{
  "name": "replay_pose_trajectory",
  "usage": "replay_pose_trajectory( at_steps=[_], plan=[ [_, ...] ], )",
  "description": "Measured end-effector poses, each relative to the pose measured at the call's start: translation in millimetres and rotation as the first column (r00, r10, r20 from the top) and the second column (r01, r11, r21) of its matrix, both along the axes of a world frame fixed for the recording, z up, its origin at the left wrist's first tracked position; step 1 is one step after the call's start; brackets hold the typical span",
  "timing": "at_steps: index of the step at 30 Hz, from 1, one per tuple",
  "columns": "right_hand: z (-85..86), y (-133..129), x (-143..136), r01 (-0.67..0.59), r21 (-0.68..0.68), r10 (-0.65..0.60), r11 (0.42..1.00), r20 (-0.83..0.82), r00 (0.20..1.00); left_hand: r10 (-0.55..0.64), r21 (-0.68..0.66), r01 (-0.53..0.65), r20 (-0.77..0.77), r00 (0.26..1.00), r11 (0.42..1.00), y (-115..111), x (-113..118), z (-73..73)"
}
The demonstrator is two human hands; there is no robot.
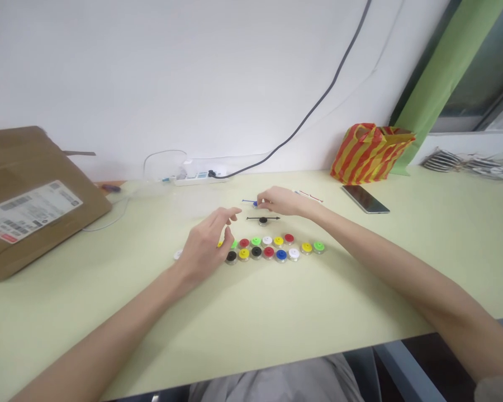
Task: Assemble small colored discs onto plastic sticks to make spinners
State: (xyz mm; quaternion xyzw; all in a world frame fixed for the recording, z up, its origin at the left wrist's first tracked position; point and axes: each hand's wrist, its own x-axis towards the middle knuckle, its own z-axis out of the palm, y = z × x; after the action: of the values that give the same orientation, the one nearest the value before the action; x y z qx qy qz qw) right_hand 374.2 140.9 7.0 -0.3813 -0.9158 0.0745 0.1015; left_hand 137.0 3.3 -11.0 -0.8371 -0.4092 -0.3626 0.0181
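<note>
Two rows of small round pieces with coloured tops lie across the table, among them a red piece [269, 253], a blue piece [281, 255] and a green piece [319, 247]. My left hand [209, 237] hovers over the left end of the rows, thumb and fingers apart, hiding some pieces. Behind the rows, a black piece [262, 221] has a thin black arrow across it. My right hand [276, 201] is farther back, its fingertips closed on a blue piece [255, 205] beside a thin blue arrow [248, 201].
A cardboard box [37, 195] stands at the left. Against the wall lies a power strip [199, 176] with a black cable. On the right are a striped bag [364, 156], a phone [365, 200] and thin red and blue sticks [310, 196].
</note>
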Motion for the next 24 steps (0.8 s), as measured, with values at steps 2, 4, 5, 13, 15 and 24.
replay_pose_trajectory(
  at_steps=[2,4,5,13,15,24],
  plan=[
    [3.2,-3,-2,-0.048,-0.059,0.048,0.997,-0.008,0.999,-0.003,-0.002,0.003,0.001,1.000,1.000,0,0,0.2],
    [3.7,-5,-4,-0.111,-0.134,0.112,0.985,-0.004,0.994,-0.006,-0.006,0.006,0.003,1.000,1.000,-1,0,0.6],
    [2.8,-6,-6,-0.132,-0.159,0.133,0.978,-0.003,0.991,-0.005,-0.008,0.005,0.004,1.000,1.000,-1,0,0.8],
    [-17.6,6,-9,-0.036,0.046,0.039,0.998,-0.063,0.997,-0.004,-0.007,0.004,-0.012,1.000,1.000,0,0,-1.9],
    [-23.1,11,-9,-0.010,0.085,0.016,0.996,-0.060,0.998,-0.003,-0.005,0.003,-0.015,1.000,1.000,0,0,-2.6],
    [-32.8,14,-10,0.006,0.202,-0.013,0.979,0.036,0.999,-0.015,-0.004,0.015,-0.013,1.000,1.000,0,1,-1.8]
  ],
)
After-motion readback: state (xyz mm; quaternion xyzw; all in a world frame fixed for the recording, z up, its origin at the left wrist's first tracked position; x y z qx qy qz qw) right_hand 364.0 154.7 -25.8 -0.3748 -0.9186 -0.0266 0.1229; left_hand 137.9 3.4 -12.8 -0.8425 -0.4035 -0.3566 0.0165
